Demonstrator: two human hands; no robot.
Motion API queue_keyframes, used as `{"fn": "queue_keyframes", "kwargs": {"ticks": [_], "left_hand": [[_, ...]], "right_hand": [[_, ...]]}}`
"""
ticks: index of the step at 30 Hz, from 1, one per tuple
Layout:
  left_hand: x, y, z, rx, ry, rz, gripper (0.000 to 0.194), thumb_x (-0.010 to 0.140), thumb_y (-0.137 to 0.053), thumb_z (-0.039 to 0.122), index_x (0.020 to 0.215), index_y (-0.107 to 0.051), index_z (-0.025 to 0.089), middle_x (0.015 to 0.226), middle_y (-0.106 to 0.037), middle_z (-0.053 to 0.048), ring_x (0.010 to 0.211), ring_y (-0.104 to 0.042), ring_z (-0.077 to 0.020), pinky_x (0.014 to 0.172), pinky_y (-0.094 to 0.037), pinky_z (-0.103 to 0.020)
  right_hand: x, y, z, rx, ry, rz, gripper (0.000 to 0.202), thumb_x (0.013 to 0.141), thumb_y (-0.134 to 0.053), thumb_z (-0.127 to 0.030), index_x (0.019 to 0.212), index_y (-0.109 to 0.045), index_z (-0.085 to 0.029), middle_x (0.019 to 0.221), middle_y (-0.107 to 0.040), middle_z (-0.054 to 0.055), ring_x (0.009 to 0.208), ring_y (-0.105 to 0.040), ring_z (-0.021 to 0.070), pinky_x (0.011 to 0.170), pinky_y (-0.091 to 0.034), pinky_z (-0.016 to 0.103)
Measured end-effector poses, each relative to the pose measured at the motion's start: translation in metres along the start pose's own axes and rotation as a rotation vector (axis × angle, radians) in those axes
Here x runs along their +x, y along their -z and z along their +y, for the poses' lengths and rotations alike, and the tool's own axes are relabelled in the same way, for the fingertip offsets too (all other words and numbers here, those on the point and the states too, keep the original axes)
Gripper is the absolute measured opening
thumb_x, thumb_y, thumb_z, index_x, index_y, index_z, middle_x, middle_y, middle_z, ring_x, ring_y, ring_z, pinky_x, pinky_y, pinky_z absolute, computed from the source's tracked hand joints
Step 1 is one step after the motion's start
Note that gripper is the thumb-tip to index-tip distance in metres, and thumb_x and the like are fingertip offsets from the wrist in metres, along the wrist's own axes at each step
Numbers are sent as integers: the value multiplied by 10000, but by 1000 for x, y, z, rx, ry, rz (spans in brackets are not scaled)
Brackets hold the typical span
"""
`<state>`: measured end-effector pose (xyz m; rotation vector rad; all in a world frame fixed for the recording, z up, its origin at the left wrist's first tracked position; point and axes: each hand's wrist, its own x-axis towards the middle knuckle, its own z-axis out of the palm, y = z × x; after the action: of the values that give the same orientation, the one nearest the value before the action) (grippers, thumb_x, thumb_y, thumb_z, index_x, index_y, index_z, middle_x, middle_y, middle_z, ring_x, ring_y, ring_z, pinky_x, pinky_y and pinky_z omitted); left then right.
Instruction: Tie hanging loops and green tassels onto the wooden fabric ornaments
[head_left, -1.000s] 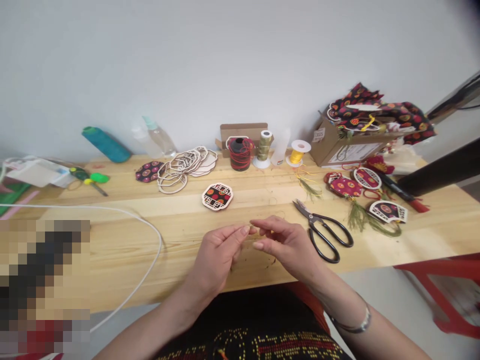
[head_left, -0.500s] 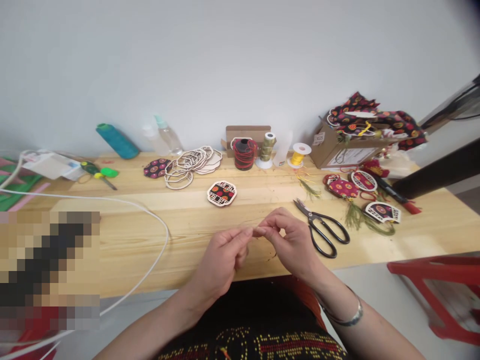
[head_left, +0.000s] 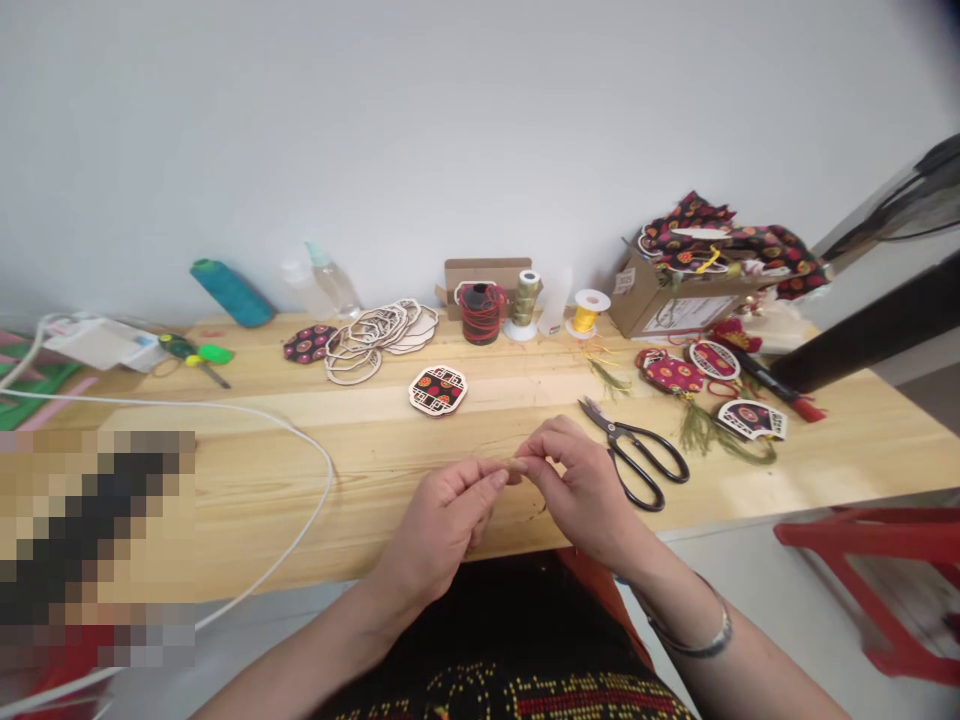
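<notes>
My left hand (head_left: 457,505) and my right hand (head_left: 574,480) meet fingertip to fingertip above the table's front edge. Both are closed in a pinch; whatever lies between the fingers is too small to make out. Just right of my right hand lie black-handled scissors (head_left: 637,450), blades pointing away and to the left. Beyond my hands, an octagonal wooden-framed ornament (head_left: 438,390) with dark patterned fabric rests flat on the wood.
Along the wall stand a teal thread cone (head_left: 232,292), a red cord spool (head_left: 480,313), a green thread spool (head_left: 525,303) and a yellow spool (head_left: 587,312). Wooden frames (head_left: 382,330) lie piled at the back. Tasselled ornaments (head_left: 675,372) and a cardboard box (head_left: 667,300) occupy the right. A white cable (head_left: 326,470) curves leftward.
My hands stay pinched together at nearly the same spot, with the fingers shifted slightly. The view has turned a little, so the table things appear slightly further left.
</notes>
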<state>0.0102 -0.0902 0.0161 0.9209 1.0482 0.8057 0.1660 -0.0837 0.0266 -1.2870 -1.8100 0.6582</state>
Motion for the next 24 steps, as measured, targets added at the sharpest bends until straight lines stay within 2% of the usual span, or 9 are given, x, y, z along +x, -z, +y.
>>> {"fn": "queue_keyframes", "kwargs": {"ticks": [5, 7, 10, 14, 20, 24], "left_hand": [[3, 3, 1, 111, -44, 73, 211, 740, -641, 328, 847, -732, 172, 426, -355, 69, 421, -252, -74, 403, -173, -214], [5, 8, 1, 89, -59, 139, 182, 722, -660, 314, 801, -731, 166, 431, -378, 67, 427, -264, -69, 409, -183, -208], [8, 18, 2, -50, -93, 286, 162, 696, -684, 300, 765, -715, 157, 425, -375, 79, 425, -266, -56, 416, -197, -194], [12, 26, 6, -215, -126, 405, 153, 659, -711, 276, 740, -701, 147, 448, -423, 73, 418, -258, -40, 413, -198, -187], [14, 25, 6, -246, -150, 429, 139, 673, -703, 265, 751, -712, 150, 420, -366, 86, 424, -278, -49, 415, -214, -188], [14, 26, 6, -238, -156, 431, 128, 689, -700, 266, 766, -713, 164, 433, -374, 83, 437, -289, -53, 418, -223, -187]], "right_hand": [[4, -2, 3, 23, 5, -42, 193, 825, -549, -126, 639, -554, -176, 692, -552, 8, 728, -516, 143, 664, -419, 263], [9, -4, 8, 20, -12, -26, 175, 835, -548, -144, 664, -572, -176, 692, -563, 8, 713, -519, 141, 650, -418, 261], [19, -7, 20, -158, -18, 8, 152, 847, -540, -160, 718, -620, -176, 725, -608, 35, 742, -511, 170, 691, -416, 299], [28, -16, 32, -445, 41, -136, 151, 839, -532, -132, 787, -671, -161, 789, -627, 85, 809, -483, 216, 709, -404, 341], [35, -36, 31, -587, 224, -291, 147, 815, -546, -110, 852, -662, -192, 888, -598, 78, 874, -438, 224, 690, -365, 341], [42, -44, 33, -662, 242, -330, 98, 807, -559, -117, 774, -629, -176, 912, -587, 80, 898, -430, 233, 670, -356, 341]]}}
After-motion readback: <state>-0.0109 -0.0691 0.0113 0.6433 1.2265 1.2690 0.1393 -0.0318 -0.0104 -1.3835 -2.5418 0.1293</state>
